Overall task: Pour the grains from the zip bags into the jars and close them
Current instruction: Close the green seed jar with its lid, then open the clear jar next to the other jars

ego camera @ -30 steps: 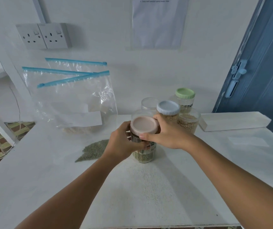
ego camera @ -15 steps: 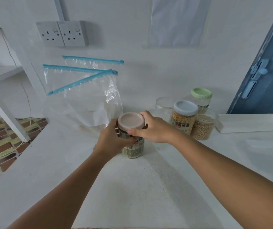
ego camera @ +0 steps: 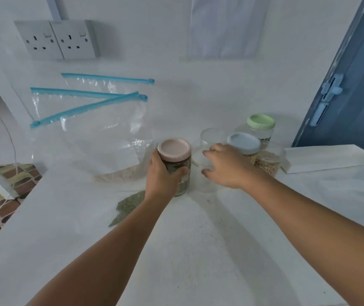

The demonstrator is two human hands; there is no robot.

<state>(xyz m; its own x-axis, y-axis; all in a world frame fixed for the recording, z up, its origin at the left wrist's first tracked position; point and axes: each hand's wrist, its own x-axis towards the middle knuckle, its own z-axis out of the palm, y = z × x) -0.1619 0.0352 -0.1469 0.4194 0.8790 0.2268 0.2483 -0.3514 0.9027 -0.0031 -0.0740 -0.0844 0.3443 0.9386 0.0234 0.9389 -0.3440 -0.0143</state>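
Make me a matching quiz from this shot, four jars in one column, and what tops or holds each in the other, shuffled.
Column one:
1. Jar of green grains
2. Jar farthest back
3. Jar of yellow grains behind the right hand
4. Clear glass jar of beige grains at far right

Column two:
A. Blue lid
B. No lid
C. Pink lid, gripped by the left hand
D. Green lid

Pairs: 1-C, 2-D, 3-A, 4-B

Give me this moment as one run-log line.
left hand: grips pink-lid jar, lid on | right hand: open, reaching to lidless jar | zip bags: against wall
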